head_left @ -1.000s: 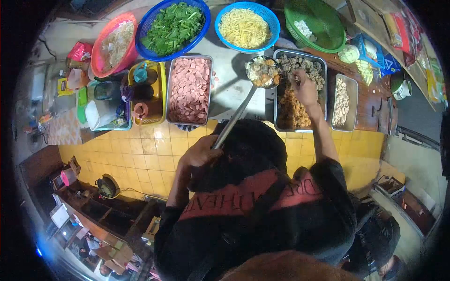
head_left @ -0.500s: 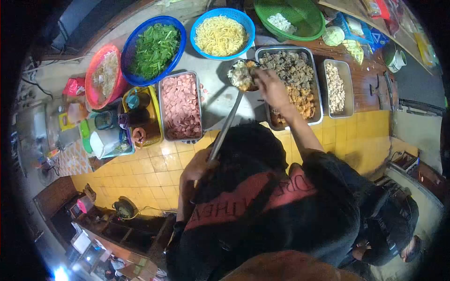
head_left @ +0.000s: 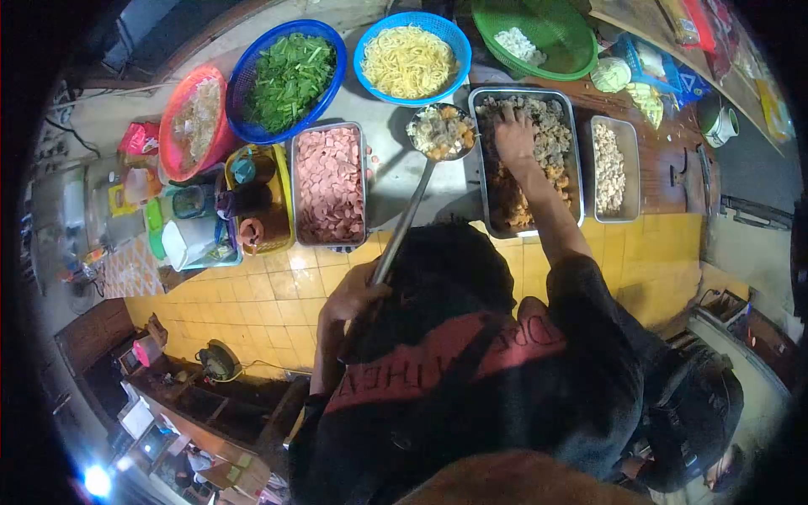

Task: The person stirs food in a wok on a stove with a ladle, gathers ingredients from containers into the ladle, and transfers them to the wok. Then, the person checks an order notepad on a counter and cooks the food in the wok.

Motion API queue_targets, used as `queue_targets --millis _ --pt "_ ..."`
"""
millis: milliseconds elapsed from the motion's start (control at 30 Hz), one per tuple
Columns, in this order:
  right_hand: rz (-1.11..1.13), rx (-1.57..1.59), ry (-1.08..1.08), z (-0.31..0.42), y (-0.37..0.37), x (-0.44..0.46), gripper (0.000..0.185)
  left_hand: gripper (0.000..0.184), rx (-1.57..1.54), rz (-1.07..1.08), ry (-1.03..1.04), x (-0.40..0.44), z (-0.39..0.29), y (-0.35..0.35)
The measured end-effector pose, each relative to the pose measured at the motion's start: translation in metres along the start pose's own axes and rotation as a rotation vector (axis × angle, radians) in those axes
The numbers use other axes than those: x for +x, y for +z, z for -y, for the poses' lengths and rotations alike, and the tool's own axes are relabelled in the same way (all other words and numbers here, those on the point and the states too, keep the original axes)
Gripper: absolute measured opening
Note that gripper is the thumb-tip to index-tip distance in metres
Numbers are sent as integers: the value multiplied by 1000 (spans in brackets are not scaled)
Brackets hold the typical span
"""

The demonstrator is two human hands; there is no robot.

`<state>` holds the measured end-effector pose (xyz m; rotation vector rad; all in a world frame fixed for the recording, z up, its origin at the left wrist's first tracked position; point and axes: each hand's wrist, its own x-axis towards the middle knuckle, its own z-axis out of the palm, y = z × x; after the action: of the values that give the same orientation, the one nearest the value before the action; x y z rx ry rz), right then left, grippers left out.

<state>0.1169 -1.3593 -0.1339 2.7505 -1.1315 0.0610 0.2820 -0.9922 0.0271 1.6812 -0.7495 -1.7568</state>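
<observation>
My left hand (head_left: 355,292) is closed around the long metal handle of a ladle (head_left: 405,220). The ladle's bowl is out over the counter and filled with mixed food (head_left: 441,133), whitish bits and orange-brown chunks. My right hand (head_left: 514,137) reaches into a metal tray (head_left: 485,189), its fingers apart and touching grey-brown chopped pieces (head_left: 549,126) that look like meat. Orange-brown chunks (head_left: 523,206) lie in the near half of the same tray. Food partly hides the fingertips.
Left of the ladle stands a tray of sliced pink sausage (head_left: 329,181). Behind are baskets of chopped greens (head_left: 290,80), yellow noodles (head_left: 410,61) and white pieces (head_left: 519,46). A smaller tray of pale diced pieces (head_left: 608,168) sits at the right. Another person (head_left: 694,421) is at lower right.
My right hand has moved from the ladle's bowl to the right, down into the grey-brown pieces in the tray. My left hand keeps its hold on the ladle, which has hardly moved.
</observation>
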Motion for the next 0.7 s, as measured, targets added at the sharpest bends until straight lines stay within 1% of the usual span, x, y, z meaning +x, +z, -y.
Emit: queue_targets --millis 33,67,133,167,200,233,267,300,333,400,433,500,533,600,633,700 --pt "-7 74 -7 -2 -3 2 25 30 10 -16 12 1 2 0" --pt "-5 74 -5 -4 -2 3 25 30 10 -13 10 1 4 0" --pt "-78 118 -208 -9 -5 5 27 29 -25 -3 -3 0 3 -1" --pt "-99 160 -262 -11 -10 3 32 29 -26 -2 -1 0 1 0" --pt "-96 158 -261 -13 -14 0 32 29 -57 1 -46 -1 -2 1" --pt "17 250 -211 -14 -25 -2 34 29 -89 3 -90 -2 -5 2" --pt "129 343 -161 -15 -31 -2 36 29 -90 4 -90 -1 -2 1" --pt "53 561 -130 -20 -22 -2 34 30 -8 -13 -22 2 2 0" --pt "52 560 -134 -20 -21 -3 34 31 75 -30 47 3 0 -1" --pt "-104 912 -19 -21 -20 -8 33 32 35 -23 24 0 -6 -1" --pt "-103 910 -20 -23 -20 -8 33 33 -4 -13 -1 -1 -10 0" --pt "67 716 -99 -24 -19 -11 34 36 28 -8 -33 2 -5 -1" --pt "69 716 -94 -23 -22 -13 34 38 64 -6 -64 2 -6 -2" --pt "15 574 -228 -18 -29 -14 36 38 58 -15 -29 2 -11 0" --pt "115 460 -203 -19 7 -13 40 38 50 -28 8 1 -14 1" --pt "131 407 -167 -8 -7 -11 41 39 24 -15 -19 0 -17 2"
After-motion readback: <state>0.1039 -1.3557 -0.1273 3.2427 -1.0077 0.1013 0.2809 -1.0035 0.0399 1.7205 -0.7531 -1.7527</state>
